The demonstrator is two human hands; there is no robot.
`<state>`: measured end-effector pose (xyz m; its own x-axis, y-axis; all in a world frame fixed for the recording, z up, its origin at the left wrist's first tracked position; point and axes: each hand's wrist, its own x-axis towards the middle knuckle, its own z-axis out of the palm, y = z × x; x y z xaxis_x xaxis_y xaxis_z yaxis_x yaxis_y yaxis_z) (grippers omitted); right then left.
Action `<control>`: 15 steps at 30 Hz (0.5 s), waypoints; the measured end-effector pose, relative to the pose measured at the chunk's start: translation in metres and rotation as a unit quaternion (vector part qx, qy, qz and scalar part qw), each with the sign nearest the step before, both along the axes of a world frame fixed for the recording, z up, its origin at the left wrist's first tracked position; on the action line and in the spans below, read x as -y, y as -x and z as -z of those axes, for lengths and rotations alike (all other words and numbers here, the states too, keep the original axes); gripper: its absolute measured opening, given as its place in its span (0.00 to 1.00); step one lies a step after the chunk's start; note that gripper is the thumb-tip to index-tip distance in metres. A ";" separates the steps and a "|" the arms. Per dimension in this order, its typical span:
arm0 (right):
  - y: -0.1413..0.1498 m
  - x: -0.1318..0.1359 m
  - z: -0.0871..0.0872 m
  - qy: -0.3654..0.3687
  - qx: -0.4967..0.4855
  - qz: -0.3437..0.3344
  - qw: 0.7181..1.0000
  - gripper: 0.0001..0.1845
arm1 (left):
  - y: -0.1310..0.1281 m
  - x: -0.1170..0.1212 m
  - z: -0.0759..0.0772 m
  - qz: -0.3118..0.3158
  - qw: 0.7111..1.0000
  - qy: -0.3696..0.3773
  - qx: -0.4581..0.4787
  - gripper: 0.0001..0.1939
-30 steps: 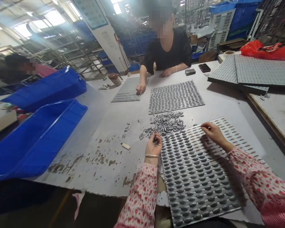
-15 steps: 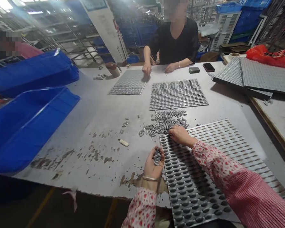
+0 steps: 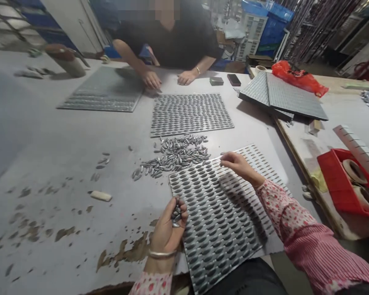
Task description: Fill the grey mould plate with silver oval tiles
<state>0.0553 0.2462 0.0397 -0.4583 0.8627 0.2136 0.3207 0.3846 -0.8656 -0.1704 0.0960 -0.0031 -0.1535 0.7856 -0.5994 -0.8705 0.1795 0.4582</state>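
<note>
My left hand (image 3: pixel 167 229) is cupped shut on a handful of small grey oval metal pieces, beside the near left edge of a grey tray with rows of oval pockets (image 3: pixel 215 229). My right hand (image 3: pixel 238 163) reaches over the tray's far edge with fingers pinched together; what they hold is too small to make out. A loose pile of the same metal pieces (image 3: pixel 175 155) lies on the table just beyond the tray.
A person in black across the table rests both hands near a flat tray (image 3: pixel 104 90); a filled tray (image 3: pixel 190 114) lies in the middle. Stacked grey trays (image 3: pixel 283 96), a red bag (image 3: pixel 298 78), a red bin with tape rolls (image 3: pixel 347 180) stand at right. A white scrap (image 3: pixel 101 196) lies at left.
My right hand moved from the pile at the tray's far left corner rightward along the tray's far edge. The view swung right and down. My left hand stays cupped on the pieces.
</note>
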 end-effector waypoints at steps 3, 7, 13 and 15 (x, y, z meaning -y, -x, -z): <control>-0.042 0.015 0.017 0.072 -0.006 0.051 0.996 0.13 | -0.029 0.008 -0.034 0.059 0.998 -0.006 -0.021 0.08; -0.067 0.032 0.047 0.131 0.015 0.075 0.988 0.11 | -0.064 0.011 -0.041 0.107 0.993 0.014 -0.039 0.06; -0.071 0.035 0.057 -0.075 0.149 0.062 0.984 0.03 | -0.084 0.014 -0.010 0.139 0.989 0.024 -0.049 0.06; -0.071 0.032 0.058 -0.159 0.226 0.037 0.960 0.03 | -0.085 0.016 -0.007 0.140 0.988 0.028 -0.058 0.07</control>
<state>0.1261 0.2144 -0.0183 -0.5070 0.8202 0.2651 0.6720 0.5687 -0.4743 -0.0852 0.0801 0.0037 -0.0048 0.7728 -0.6346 -0.7247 0.4346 0.5348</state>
